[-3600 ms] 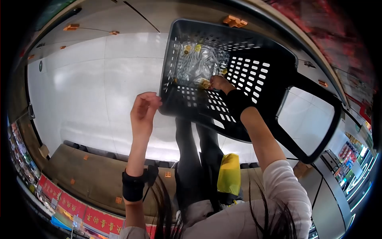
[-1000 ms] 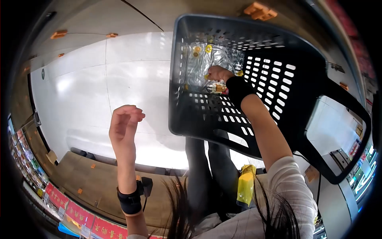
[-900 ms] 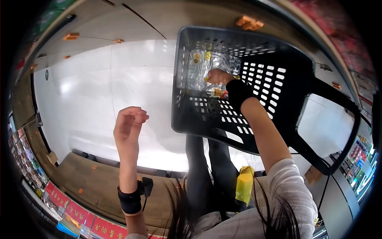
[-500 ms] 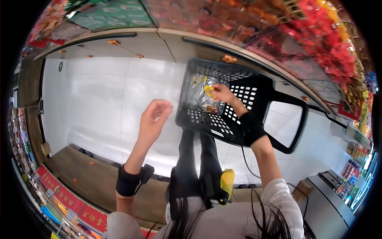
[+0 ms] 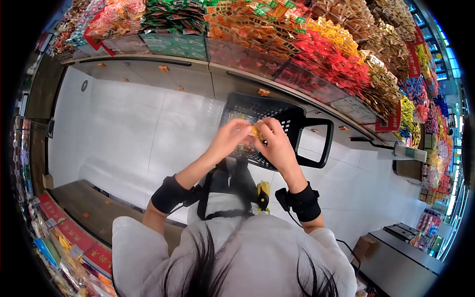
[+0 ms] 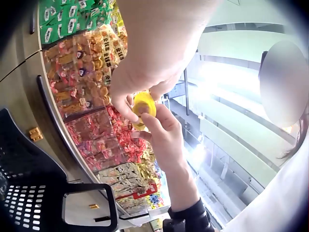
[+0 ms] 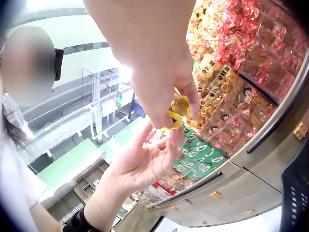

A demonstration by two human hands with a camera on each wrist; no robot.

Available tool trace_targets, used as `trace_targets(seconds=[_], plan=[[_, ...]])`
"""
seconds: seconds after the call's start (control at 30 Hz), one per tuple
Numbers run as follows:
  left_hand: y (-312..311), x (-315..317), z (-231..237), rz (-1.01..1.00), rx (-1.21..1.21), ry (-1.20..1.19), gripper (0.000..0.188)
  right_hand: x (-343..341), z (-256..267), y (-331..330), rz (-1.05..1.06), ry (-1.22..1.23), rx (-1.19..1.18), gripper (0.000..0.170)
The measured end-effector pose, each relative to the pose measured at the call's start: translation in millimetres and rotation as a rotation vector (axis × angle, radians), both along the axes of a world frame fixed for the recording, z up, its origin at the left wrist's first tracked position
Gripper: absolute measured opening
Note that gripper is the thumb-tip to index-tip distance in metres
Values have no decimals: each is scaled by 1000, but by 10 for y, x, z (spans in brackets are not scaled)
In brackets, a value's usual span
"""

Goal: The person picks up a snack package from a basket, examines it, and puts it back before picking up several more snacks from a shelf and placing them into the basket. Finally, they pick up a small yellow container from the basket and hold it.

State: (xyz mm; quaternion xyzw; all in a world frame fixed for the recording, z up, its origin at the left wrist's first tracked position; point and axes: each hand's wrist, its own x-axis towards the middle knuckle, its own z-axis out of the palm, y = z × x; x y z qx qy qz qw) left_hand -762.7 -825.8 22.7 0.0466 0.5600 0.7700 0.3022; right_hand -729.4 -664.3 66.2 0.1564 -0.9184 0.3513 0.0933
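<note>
Both hands meet above the black basket point(image 5: 307, 111) in the head view. Between their fingertips is a small yellow packet point(image 5: 255, 131), which shows a round brown item through its clear part in the right wrist view point(image 7: 180, 105). The right hand point(image 5: 278, 148) pinches the packet between thumb and fingers. The left hand point(image 5: 228, 140) pinches its other edge, as the left wrist view of the yellow packet point(image 6: 144, 105) shows. Inside the basket, partly hidden by the hands, lie clear wrapped goods.
Bins of wrapped snacks point(image 5: 252, 22) run along the far side above wooden cabinets point(image 5: 188, 74). A low wooden ledge point(image 5: 94, 203) lies at the lower left, with red signs beside it. A grey counter point(image 5: 396, 257) with a cardboard box point(image 5: 365, 246) stands at the lower right.
The right hand has come up out of the basket with the yellow packet. The left hand has moved right to meet it, and its fingers now hold the packet too. The view has tilted up towards the bins.
</note>
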Motion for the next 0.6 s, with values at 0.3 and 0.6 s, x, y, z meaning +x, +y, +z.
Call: trace_targets(seconds=[0.3, 0.6], plan=[[-96, 234, 397, -60, 202, 95, 22, 414, 282, 12, -35, -153, -555, 32], [-234, 406, 633, -61, 148, 265, 28, 622, 274, 45, -79, -329, -1155, 28]])
